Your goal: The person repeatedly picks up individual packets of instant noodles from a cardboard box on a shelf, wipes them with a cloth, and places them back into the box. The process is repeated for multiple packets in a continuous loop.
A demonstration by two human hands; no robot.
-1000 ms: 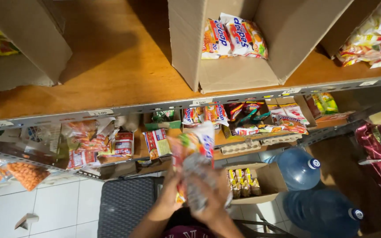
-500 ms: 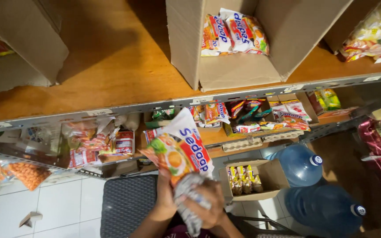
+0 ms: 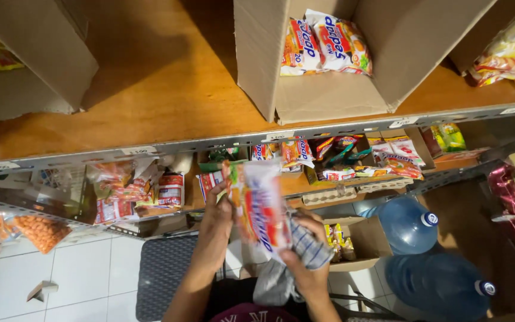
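Noodle packet (image 3: pixel 260 209), orange, red and white, blurred, held upright between both hands in front of the lower shelf (image 3: pixel 353 182). Left hand (image 3: pixel 217 229) closed on the packet's left edge, fingers wrapped round its upper part. Right hand (image 3: pixel 305 262) gripped round the packet's lower right side together with a checked cloth (image 3: pixel 296 262), which hung down beneath the packet toward the body.

Behind the packet, lower shelf crowded with more snack packets (image 3: pixel 341 158) in red, orange and green, some in open trays. Left of these, clear bags with red-and-white contents (image 3: pixel 120 191), and further left bags of orange snacks (image 3: pixel 40 229) hanging near the frame's edge.

Above, broad wooden shelf (image 3: pixel 150 101) with a perforated metal front rail. On it, an open cardboard box (image 3: pixel 329 95) holding two noodle packets (image 3: pixel 323 45) like the held one, leaning against its back wall. Another cardboard box (image 3: pixel 31 59) at the far left, and a pile of packets (image 3: pixel 508 56) at the far right.

Below right, two blue water bottles (image 3: pixel 409 223) with white caps on the floor, beside a small open carton (image 3: pixel 359 238) of yellow items. Dark mat (image 3: pixel 162 274) on white floor tiles (image 3: pixel 61 286) beneath the arms.
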